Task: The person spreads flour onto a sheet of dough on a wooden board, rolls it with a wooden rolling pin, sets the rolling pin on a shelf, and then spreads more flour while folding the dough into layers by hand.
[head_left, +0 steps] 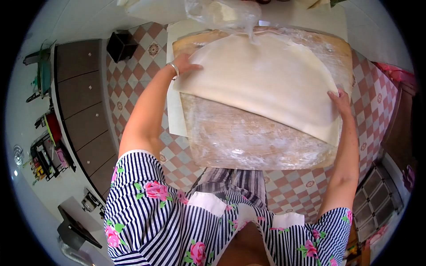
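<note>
Cream-coloured dough sheet [262,80], roughly half-round, lies across a flour-dusted wooden board [248,137] in the upper middle of the frame. Left of centre, the left hand [185,66], a bracelet [175,70] at its wrist, rests at the sheet's left end with fingers partly open over the dough. Toward the right, the right hand [341,102] meets the opposite edge, fingers slightly bent; whether either grips cannot be told. A clear plastic bag [211,13] sits at top centre.

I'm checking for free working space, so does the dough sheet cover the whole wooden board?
No, the dough sheet leaves a powdery stretch of the wooden board uncovered on the side nearest the person.
</note>
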The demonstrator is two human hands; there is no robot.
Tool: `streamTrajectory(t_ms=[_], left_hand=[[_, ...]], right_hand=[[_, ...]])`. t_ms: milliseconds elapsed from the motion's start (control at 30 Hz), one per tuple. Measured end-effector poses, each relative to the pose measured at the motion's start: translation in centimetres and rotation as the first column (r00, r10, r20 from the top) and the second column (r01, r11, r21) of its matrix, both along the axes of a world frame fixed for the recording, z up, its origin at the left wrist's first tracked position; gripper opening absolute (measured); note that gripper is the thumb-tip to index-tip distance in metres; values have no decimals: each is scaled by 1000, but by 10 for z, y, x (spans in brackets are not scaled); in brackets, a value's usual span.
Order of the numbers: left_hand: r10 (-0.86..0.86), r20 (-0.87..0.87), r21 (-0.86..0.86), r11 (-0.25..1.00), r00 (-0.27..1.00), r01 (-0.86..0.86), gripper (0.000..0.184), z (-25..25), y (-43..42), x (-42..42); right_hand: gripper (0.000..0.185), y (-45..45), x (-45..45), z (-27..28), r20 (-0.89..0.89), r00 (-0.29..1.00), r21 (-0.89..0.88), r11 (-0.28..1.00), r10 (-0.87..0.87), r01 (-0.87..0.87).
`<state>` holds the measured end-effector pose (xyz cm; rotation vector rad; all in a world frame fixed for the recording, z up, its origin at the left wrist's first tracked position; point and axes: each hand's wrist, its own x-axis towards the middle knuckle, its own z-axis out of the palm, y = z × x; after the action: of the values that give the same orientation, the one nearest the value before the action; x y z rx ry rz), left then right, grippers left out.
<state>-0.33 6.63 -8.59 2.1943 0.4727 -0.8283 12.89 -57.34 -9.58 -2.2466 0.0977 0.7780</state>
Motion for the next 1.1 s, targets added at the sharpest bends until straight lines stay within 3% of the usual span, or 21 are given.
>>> streamTrajectory(t_ms=[133, 233, 333, 400, 433, 500, 600, 700, 800, 900, 1000, 1100], left_hand=[[83, -36, 55, 995, 996, -81, 53, 8, -13, -6], [44, 18, 92, 995, 999, -46, 64, -18, -2, -12], [26, 73, 76, 997, 997, -31, 66, -28, 1, -15], [50, 45, 159, 986, 998, -57, 44, -34, -2, -15], [98, 79, -20, 995, 992, -97, 42, -16, -13, -13], [143, 43, -39, 989, 989, -142, 43, -10, -22, -10], [213, 27, -37, 977, 977, -212, 43, 9, -34, -8], [291, 36, -248, 929, 956, -274, 42, -21, -12, -18], [358, -7, -261, 900, 934, -348, 42, -21, -9, -20], [397, 0, -320, 869, 918, -376, 41, -15, -15, -19], [326, 79, -53, 945, 942, -323, 43, -6, -24, -15], [328, 191, -60, 945, 925, -322, 44, -19, -23, -23]], right_hand=[[39, -3, -3, 0, 16, 999, -5, 1000, -27, 28], [39, -1, -2, 5, -9, 1000, -122, 992, -6, 5], [41, -8, 0, -4, 2, 1000, -132, 991, 11, -10], [44, -7, 0, 0, 4, 1000, -136, 991, 5, -5], [44, -7, 1, 2, -30, 1000, -132, 991, -8, 4], [44, -9, 3, -1, -98, 995, -110, 994, -26, 15], [45, -12, -2, -6, -26, 999, -62, 997, 46, -48], [46, -2, 4, 16, -43, 998, -126, 991, 36, -41], [46, -6, 3, 23, -123, 970, 55, 975, -208, 216], [45, -26, 3, -8, -81, 997, -90, 996, 7, -14], [42, -10, 4, 8, -110, 990, -108, 991, -86, 74], [42, -18, 4, 6, -132, 986, 24, 994, -100, 104]])
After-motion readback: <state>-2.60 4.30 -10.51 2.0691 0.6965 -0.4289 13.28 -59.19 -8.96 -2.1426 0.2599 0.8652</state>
